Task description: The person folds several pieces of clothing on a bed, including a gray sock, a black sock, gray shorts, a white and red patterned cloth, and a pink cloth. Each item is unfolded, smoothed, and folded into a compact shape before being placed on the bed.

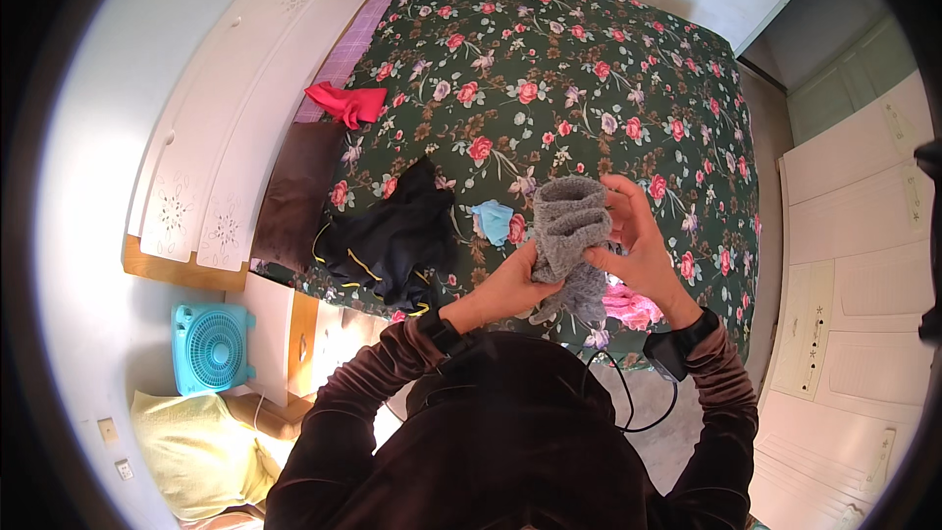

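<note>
A grey knitted item [570,228], bunched into folds, is held up over the near part of the bed. My left hand [515,283] grips its lower left side, the thumb lying across the knit. My right hand [636,243] has its thumb against the right side, with the fingers curled behind the upper edge. A looser grey part hangs below the folds. Partly behind it and my right hand, a pink knitted piece [631,308] lies on the bed. To the left of the grey knit is a small light-blue cloth [493,221].
A black garment with yellow trim [397,243] lies on the floral bedspread [559,73], near a brown pillow [298,195] and a red cloth [349,101]. A turquoise box fan [213,347] stands at lower left. Pale cabinets [846,309] line the right side.
</note>
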The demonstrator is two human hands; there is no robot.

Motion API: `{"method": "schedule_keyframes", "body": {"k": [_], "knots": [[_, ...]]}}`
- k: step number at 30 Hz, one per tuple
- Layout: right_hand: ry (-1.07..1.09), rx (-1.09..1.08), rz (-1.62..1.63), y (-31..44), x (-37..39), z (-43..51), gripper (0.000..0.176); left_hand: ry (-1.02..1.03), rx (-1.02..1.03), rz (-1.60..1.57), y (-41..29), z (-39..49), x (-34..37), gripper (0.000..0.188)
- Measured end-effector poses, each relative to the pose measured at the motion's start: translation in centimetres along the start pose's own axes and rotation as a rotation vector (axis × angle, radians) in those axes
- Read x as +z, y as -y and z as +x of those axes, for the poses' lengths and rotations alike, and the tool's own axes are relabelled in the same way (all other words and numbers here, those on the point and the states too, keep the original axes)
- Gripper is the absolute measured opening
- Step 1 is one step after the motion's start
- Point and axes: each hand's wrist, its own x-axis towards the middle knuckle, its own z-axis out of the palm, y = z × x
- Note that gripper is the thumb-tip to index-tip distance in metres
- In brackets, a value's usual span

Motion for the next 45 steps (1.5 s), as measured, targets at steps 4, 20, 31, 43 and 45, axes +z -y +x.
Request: {"method": "schedule_keyframes", "body": {"k": [4,20,31,43,45], "knots": [[-0.051,0.068,-0.128,0.3,0.2,0.0,0.053,0.049,-0.055,-0.046,-0.6,0.1,-0.3,0.054],[0.344,-0.692,-1.331,2.6,-0.7,-2.6,0.071,0.145,-0.416,-1.097,1.0,2.5,-0.9,0.032],[0.218,-0.61,-0.959,-1.9,1.1,-2.9,0.04,-0.036,-0.343,-1.011,4.3,2.1,1.1,0.023],[-0.036,-0.428,-1.065,-1.8,2.7,-2.7,0.041,0.056,-0.166,-0.604,0.2,0.7,2.0,0.048],[-0.061,-0.486,-1.175,-1.0,2.8,-2.4,0.044,0.039,-0.18,-0.631,-0.1,0.8,1.6,0.048]]}}
